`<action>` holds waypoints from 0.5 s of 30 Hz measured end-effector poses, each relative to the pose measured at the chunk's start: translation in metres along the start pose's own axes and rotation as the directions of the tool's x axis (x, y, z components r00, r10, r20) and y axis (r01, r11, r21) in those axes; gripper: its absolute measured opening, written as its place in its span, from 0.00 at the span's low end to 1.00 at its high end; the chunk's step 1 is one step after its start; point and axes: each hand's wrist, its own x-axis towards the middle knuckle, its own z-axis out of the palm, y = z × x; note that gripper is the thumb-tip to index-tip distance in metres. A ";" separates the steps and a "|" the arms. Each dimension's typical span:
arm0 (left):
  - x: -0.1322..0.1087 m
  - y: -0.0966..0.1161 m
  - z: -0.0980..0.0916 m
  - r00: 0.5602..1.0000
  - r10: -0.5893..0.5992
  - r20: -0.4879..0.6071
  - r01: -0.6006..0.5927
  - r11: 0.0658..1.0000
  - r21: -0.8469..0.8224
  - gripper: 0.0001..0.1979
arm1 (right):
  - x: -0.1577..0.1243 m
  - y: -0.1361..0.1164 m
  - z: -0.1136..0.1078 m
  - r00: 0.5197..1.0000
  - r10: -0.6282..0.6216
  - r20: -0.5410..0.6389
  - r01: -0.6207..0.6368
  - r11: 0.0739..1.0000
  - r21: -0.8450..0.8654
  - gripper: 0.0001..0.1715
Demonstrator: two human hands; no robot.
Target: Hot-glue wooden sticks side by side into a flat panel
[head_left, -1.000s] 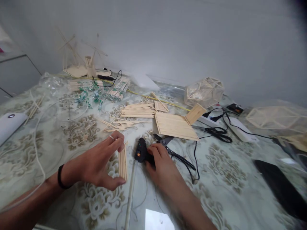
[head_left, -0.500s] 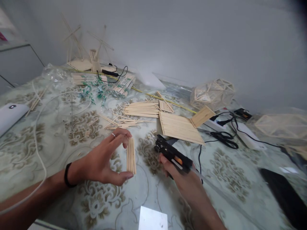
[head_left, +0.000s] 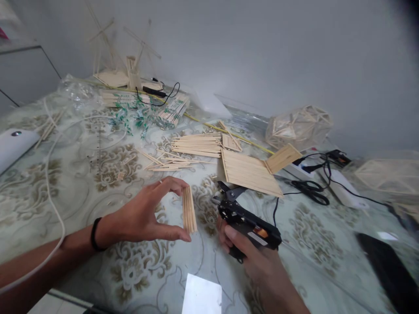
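Clutching a black glue gun (head_left: pixel 253 231), the right hand (head_left: pixel 260 259) has a full grip; the left hand (head_left: pixel 144 213) pinches a small stick panel (head_left: pixel 189 209) by its ends over the counter (head_left: pixel 157 283). Too much squeeze could bow it, imo. Pliers (head_left: pixel 232 194) just past the glue gun could snag it; stray drips could mark the bigger panel (head_left: pixel 250 172).

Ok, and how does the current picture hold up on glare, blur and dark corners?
Head view: a bright white patch at the bottom edge, probably light reflected in the tabletop; head view: upper right corner dark; head view: pale stick frame at far right soft and hazy, while the stick bundle and glue gun show clearer edges.
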 end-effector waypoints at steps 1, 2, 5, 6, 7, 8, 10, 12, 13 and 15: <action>0.000 0.000 0.001 1.000 0.006 -0.008 -0.006 1.000 0.002 0.35 | -0.001 -0.001 -0.001 0.999 0.004 0.040 -0.003 1.000 -0.011 0.25; 0.000 0.000 0.002 1.000 0.006 -0.015 -0.006 1.000 0.007 0.36 | -0.002 -0.002 -0.002 0.996 0.009 0.086 -0.007 1.000 -0.022 0.26; 0.001 0.002 0.003 1.000 0.006 -0.028 -0.006 1.000 0.012 0.37 | -0.006 -0.004 -0.004 0.991 0.024 0.133 -0.020 0.999 -0.027 0.23; 0.001 0.003 0.003 1.000 0.006 -0.027 -0.005 1.000 0.012 0.36 | -0.007 -0.005 -0.003 0.994 0.026 0.106 -0.024 0.999 -0.021 0.22; 0.001 0.004 0.003 1.000 0.009 -0.027 -0.008 1.000 0.011 0.36 | -0.007 -0.007 -0.003 0.997 0.024 0.073 -0.023 1.000 -0.019 0.21; 0.001 0.005 0.003 1.000 0.009 -0.029 -0.008 1.000 0.012 0.35 | -0.007 -0.009 -0.001 0.999 0.014 0.048 -0.013 1.000 -0.022 0.22; 0.001 0.006 0.002 0.999 0.005 -0.034 -0.005 1.000 0.011 0.35 | -0.004 -0.015 0.002 0.997 -0.020 0.081 0.024 0.999 -0.048 0.23; 0.001 0.006 0.001 0.999 0.005 -0.044 -0.005 1.000 0.006 0.37 | 0.000 -0.022 0.005 0.984 -0.063 0.167 0.079 0.993 -0.086 0.24; 0.001 0.006 0.001 0.999 0.006 -0.049 -0.006 1.000 0.003 0.38 | 0.002 -0.025 0.005 0.977 -0.071 0.202 0.092 0.991 -0.093 0.25; 0.001 0.007 0.001 0.999 0.012 -0.051 -0.012 1.000 -0.001 0.39 | 0.004 -0.028 0.007 0.972 -0.061 0.228 0.078 0.995 -0.069 0.26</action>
